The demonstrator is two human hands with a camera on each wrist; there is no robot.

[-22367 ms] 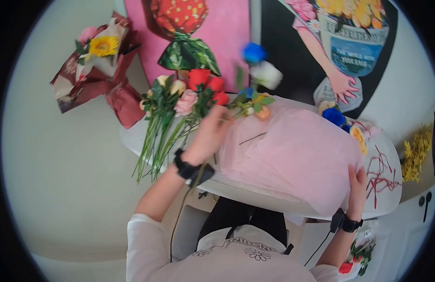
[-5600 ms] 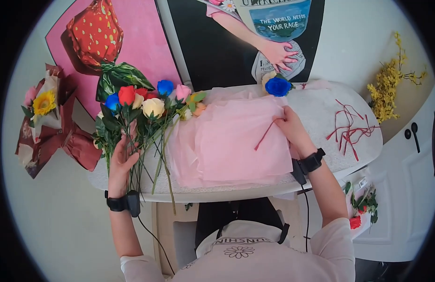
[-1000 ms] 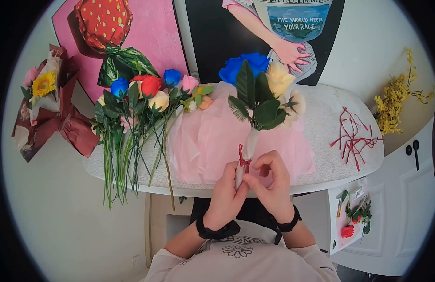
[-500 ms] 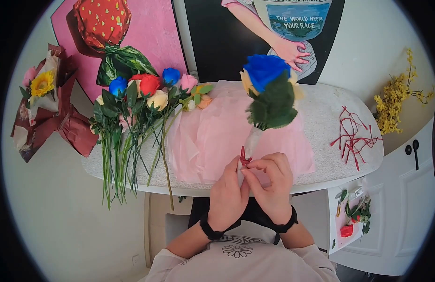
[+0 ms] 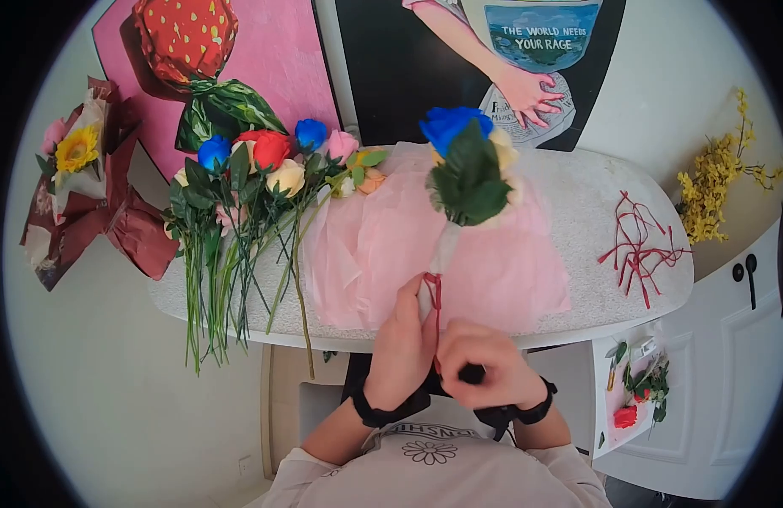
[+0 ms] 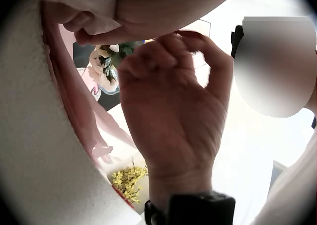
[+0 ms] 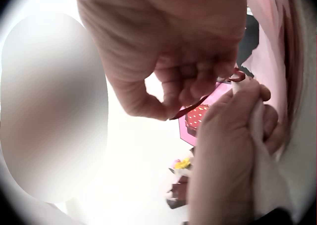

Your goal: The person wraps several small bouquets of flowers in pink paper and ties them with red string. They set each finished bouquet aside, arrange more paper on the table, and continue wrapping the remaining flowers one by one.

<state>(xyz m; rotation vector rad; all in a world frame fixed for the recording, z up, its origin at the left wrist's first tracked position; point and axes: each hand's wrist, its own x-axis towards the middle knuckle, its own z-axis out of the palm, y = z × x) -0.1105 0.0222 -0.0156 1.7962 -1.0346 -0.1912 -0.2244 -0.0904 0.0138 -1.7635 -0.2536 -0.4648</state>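
Note:
A small bouquet (image 5: 463, 169) with a blue rose, cream blooms and green leaves stands upright over the table's front edge. Its stem is wrapped in white (image 5: 446, 245), and a red tie (image 5: 431, 288) runs round it. My left hand (image 5: 413, 298) grips the wrapped stem just below the tie. My right hand (image 5: 463, 362) is curled close to my body and pinches the tie's free end. In the right wrist view the right hand (image 7: 198, 81) pinches the red tie (image 7: 195, 105) beside the left hand's fingers (image 7: 237, 111). The left wrist view shows the left hand (image 6: 173, 101) curled.
Pink tissue paper (image 5: 366, 245) covers the middle of the white table (image 5: 595, 212). Several loose stemmed roses (image 5: 239, 195) lie at its left. Spare red ties (image 5: 637, 241) lie at the right. A wrapped sunflower bouquet (image 5: 78, 169) sits far left, and yellow sprigs (image 5: 713, 186) far right.
My right hand has drawn back from the tie toward my body, pulling the red end down. The bouquet has turned a little and leans left; the left hand still grips the stem.

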